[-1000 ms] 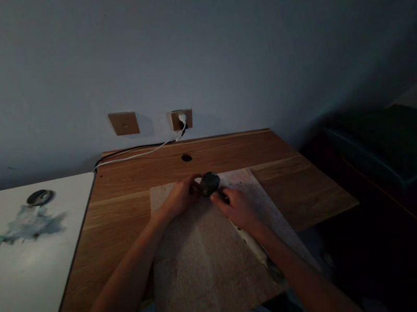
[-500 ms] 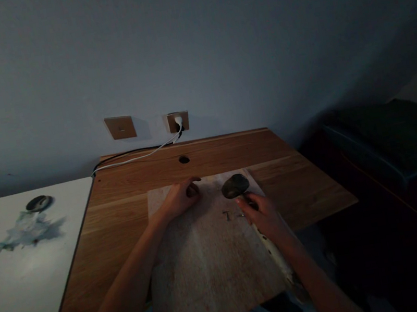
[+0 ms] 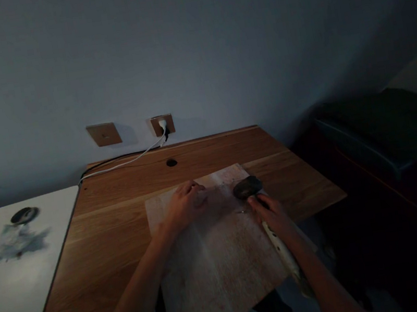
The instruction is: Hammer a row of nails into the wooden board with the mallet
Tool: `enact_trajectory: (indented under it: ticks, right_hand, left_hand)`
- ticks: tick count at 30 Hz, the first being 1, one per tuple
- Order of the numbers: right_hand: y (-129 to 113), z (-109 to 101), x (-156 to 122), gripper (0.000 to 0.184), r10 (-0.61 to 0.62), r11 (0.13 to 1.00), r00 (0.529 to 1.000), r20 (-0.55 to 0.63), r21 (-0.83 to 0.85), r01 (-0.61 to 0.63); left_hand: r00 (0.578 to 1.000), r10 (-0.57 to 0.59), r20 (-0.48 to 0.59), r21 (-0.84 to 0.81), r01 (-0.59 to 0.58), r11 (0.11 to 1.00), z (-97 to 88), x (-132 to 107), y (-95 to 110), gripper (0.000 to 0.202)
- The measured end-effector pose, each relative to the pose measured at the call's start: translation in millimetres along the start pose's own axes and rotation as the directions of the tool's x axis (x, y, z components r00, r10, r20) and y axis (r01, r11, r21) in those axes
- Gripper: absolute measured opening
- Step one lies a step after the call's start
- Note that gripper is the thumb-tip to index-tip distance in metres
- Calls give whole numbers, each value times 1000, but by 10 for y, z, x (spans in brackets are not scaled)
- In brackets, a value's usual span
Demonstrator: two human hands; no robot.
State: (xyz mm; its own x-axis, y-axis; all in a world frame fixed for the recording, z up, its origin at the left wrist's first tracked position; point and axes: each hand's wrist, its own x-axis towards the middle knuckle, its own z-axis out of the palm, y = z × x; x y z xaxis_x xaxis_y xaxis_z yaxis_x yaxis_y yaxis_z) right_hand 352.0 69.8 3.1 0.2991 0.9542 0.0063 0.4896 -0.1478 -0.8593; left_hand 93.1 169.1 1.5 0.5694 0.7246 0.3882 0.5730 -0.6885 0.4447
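My right hand (image 3: 275,216) grips a mallet by its pale, spotted handle, close below the head. The dark, rounded mallet head (image 3: 247,186) hangs over the right edge of a worn, pale wooden board (image 3: 225,259). Beside the fingers of that hand, a small thin metal piece (image 3: 242,212), perhaps a nail, lies on the board. My left hand (image 3: 184,204) is over the far left part of the board with its fingers curled together. Those fingertips are blurred, and I cannot make out what is between them.
The board rests on a wooden desk (image 3: 113,229) and overhangs its front edge. A white table (image 3: 13,297) on the left bears a dark round object (image 3: 25,215) and a crumpled pale cloth-like thing (image 3: 11,244). Cables (image 3: 130,161) run to a wall socket (image 3: 163,125).
My left hand's fingers have curled in. The mallet and right hand have shifted slightly right. One of two small metal pieces no longer shows on the board. The view has turned slightly right.
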Motion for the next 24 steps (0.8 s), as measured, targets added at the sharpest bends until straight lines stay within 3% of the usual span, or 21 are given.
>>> enact_trajectory:
  ticks: [3, 5, 9, 14, 17, 21, 24]
  right_hand:
    - [16, 1, -6, 45, -4, 999, 1000, 11, 34, 4]
    - [19, 4, -10, 44, -15, 999, 1000, 25, 44, 14]
    - [30, -2, -9, 43, -10, 998, 999, 39, 60, 7]
    - [30, -10, -16, 44, -6, 998, 999, 31, 57, 5]
    - [26, -8, -19, 44, 3, 998, 1000, 26, 55, -5]
    - [30, -6, -18, 43, -14, 999, 1000, 18, 51, 13]
    - [27, -8, -18, 43, -3, 999, 1000, 19, 44, 2]
  left_hand:
    - [978, 178, 104, 117, -190, 975, 63, 5, 212, 21]
    - [956, 216, 200, 171, -251, 953, 114, 39, 317, 22]
    - [942, 165, 292, 191, -227, 955, 181, 138, 388, 16]
    - [943, 159, 293, 133, -205, 970, 154, 149, 393, 17]
    - [963, 131, 235, 76, -153, 985, 47, 75, 278, 16]
    - [998, -23, 64, 15, 22, 1000, -162, -64, -78, 16]
    - [997, -63, 49, 52, 60, 997, -249, -154, -276, 14]
